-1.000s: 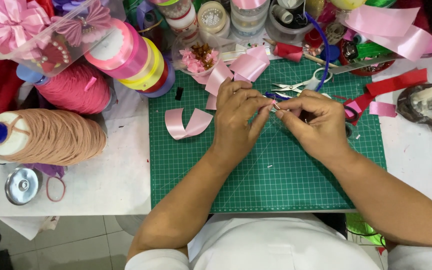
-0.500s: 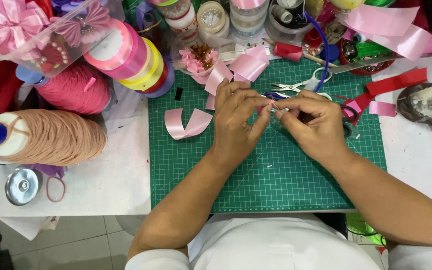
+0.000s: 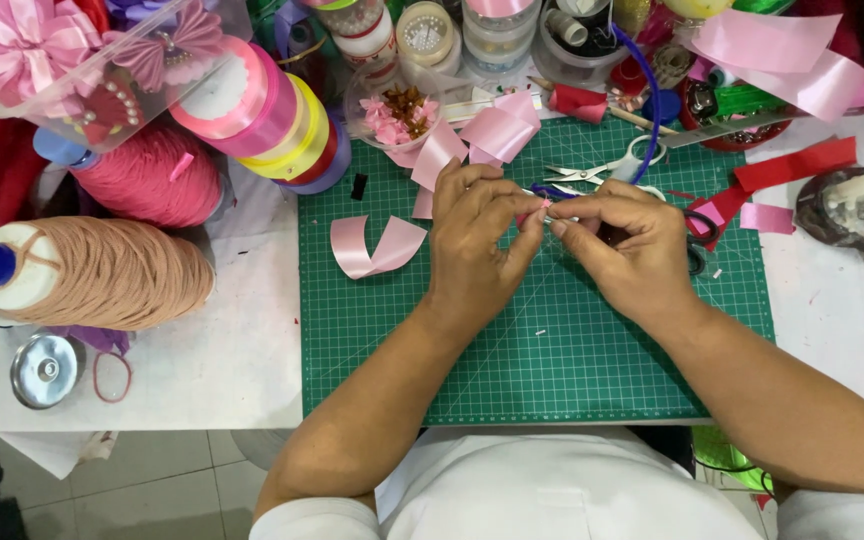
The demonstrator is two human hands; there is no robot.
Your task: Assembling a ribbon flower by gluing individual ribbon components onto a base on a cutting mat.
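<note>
head view: the left hand [image 3: 472, 250] and right hand [image 3: 627, 250] meet over the far middle of the green cutting mat [image 3: 552, 370], fingertips of both pinching a small pink ribbon piece [image 3: 542, 207] between them. a folded pink ribbon loop [image 3: 372, 247] lies near the mat's left edge, scissors [image 3: 602, 170] by its far edge.

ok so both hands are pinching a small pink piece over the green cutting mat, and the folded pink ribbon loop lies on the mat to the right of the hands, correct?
Not quite. In the head view the left hand and right hand do pinch the small pink piece over the green cutting mat, but the folded pink ribbon loop lies to the left of the hands, not the right.
</note>
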